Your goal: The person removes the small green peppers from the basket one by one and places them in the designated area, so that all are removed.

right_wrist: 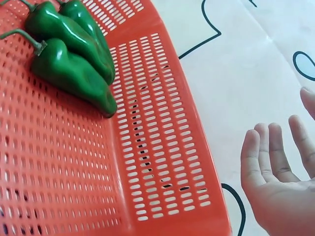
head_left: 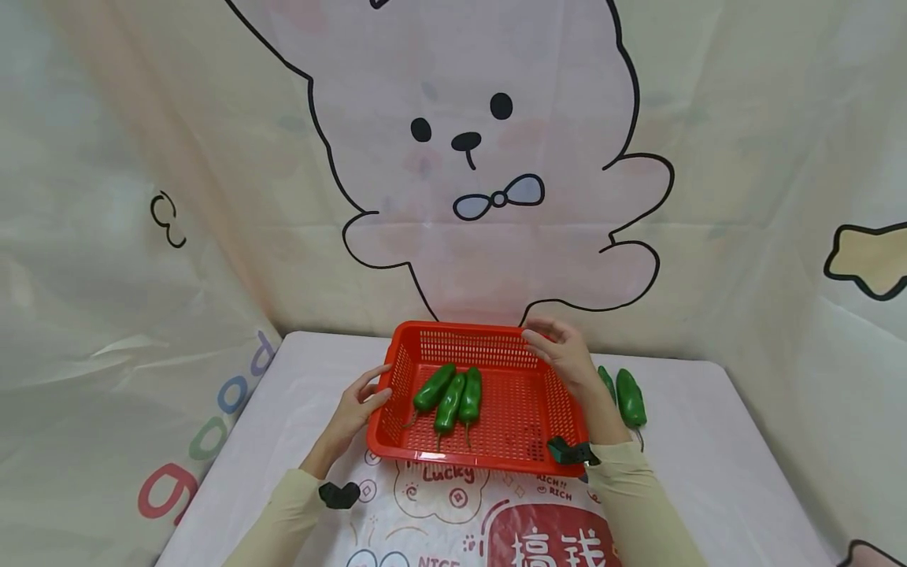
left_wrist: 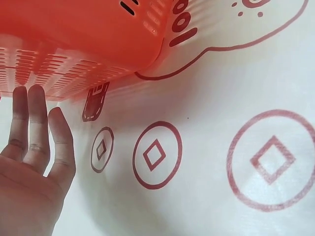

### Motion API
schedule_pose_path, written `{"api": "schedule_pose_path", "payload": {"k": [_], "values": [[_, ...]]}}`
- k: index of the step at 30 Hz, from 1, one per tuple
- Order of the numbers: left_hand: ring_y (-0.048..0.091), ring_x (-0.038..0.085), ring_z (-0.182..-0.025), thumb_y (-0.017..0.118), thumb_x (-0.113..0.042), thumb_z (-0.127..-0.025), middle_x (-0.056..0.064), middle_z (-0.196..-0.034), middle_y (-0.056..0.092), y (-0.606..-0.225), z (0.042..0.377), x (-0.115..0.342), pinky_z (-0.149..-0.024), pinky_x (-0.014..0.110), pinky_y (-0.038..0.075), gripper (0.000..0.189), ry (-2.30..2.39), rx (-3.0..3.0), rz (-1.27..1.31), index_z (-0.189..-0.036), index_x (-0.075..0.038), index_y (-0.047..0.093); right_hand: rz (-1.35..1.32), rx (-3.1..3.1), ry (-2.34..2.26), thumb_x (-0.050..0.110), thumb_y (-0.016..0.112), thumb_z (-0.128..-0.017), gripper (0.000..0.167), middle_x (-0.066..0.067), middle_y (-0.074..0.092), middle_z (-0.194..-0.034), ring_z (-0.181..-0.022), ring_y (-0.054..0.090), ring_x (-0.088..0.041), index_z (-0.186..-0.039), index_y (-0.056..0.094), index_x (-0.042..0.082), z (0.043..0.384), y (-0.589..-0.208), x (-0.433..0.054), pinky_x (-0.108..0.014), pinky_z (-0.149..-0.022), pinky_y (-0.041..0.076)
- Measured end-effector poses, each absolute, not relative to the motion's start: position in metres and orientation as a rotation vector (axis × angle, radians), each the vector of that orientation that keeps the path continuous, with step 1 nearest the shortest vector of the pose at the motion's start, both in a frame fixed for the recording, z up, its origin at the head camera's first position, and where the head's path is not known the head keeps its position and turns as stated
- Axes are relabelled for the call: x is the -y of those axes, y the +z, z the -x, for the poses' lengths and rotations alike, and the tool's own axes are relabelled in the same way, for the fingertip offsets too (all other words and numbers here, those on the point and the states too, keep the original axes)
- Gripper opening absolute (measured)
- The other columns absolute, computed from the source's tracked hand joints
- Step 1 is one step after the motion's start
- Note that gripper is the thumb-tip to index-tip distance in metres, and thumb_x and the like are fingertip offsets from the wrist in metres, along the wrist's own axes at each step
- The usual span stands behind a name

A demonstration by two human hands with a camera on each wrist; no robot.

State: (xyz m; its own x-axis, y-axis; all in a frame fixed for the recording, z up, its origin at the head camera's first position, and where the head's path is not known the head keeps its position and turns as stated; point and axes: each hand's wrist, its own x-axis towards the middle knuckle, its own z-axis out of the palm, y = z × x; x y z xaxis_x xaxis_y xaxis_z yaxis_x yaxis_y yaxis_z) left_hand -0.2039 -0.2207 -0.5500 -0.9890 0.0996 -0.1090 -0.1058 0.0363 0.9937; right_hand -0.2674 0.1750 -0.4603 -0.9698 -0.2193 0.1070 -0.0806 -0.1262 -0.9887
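A red perforated plastic basket (head_left: 510, 402) is at the middle of the table. Inside it, toward the left, three long green peppers (head_left: 449, 403) lie side by side, stems toward the front. My left hand (head_left: 354, 409) is at the basket's left side. In the left wrist view, the straight fingers (left_wrist: 35, 110) reach up to the slotted wall. Over the far right corner of the rim hovers my right hand (head_left: 567, 358), holding nothing. The right wrist view has its loosely extended fingers (right_wrist: 251, 152) beyond the basket's edge.
Right of the basket, two more green peppers (head_left: 630, 400) lie on the white table (head_left: 694, 457), one partly behind the right forearm. A printed cloth (head_left: 432, 504) covers the table's front. Cartoon-printed curtains (head_left: 482, 260) enclose the back and sides.
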Motion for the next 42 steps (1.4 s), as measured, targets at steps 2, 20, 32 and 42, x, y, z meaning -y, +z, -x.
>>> {"api": "schedule_pose_path", "payload": {"k": [2, 20, 32, 42], "values": [[0.058, 0.043, -0.117, 0.068, -0.022, -0.100, 0.024, -0.133, 0.054, -0.551, 0.203, 0.221, -0.085, 0.045, 0.058, 0.055, 2.081, -2.150, 0.008, -0.151, -0.021, 0.048, 0.348, -2.020, -2.236, 0.008, 0.066, -0.100, 0.043, -0.029, 0.048, -0.139, -0.117, 0.057, -0.026, -0.137, 0.052, -0.008, 0.269, -0.463, -0.172, -0.047, -0.104, 0.046], [0.057, 0.041, -0.119, 0.066, -0.020, -0.101, 0.023, -0.137, 0.053, -0.554, 0.202, 0.220, -0.086, 0.045, 0.058, 0.054, 2.077, -2.178, 0.023, -0.151, -0.023, 0.047, 0.396, -2.158, -1.978, 0.012, 0.072, -0.096, 0.049, -0.031, 0.052, -0.137, -0.114, 0.062, -0.031, -0.139, 0.054, -0.004, 0.274, -0.477, -0.147, -0.053, -0.100, 0.048], [0.057, 0.041, -0.119, 0.067, -0.022, -0.101, 0.022, -0.137, 0.053, -0.553, 0.203, 0.220, -0.085, 0.044, 0.058, 0.055, 2.079, -2.169, 0.009, -0.151, -0.024, 0.047, 0.374, -2.205, -1.876, 0.013, 0.075, -0.095, 0.054, -0.027, 0.053, -0.138, -0.116, 0.060, -0.035, -0.141, 0.053, -0.005, 0.277, -0.492, -0.141, -0.050, -0.097, 0.051], [0.058, 0.041, -0.117, 0.066, -0.023, -0.101, 0.023, -0.135, 0.054, -0.553, 0.203, 0.220, -0.084, 0.043, 0.058, 0.054, 2.073, -2.165, 0.000, -0.151, -0.024, 0.047, 0.398, -2.288, -1.745, 0.012, 0.075, -0.094, 0.054, -0.029, 0.056, -0.134, -0.109, 0.065, -0.035, -0.141, 0.054, -0.004, 0.282, -0.511, -0.138, -0.056, -0.096, 0.051]]}}
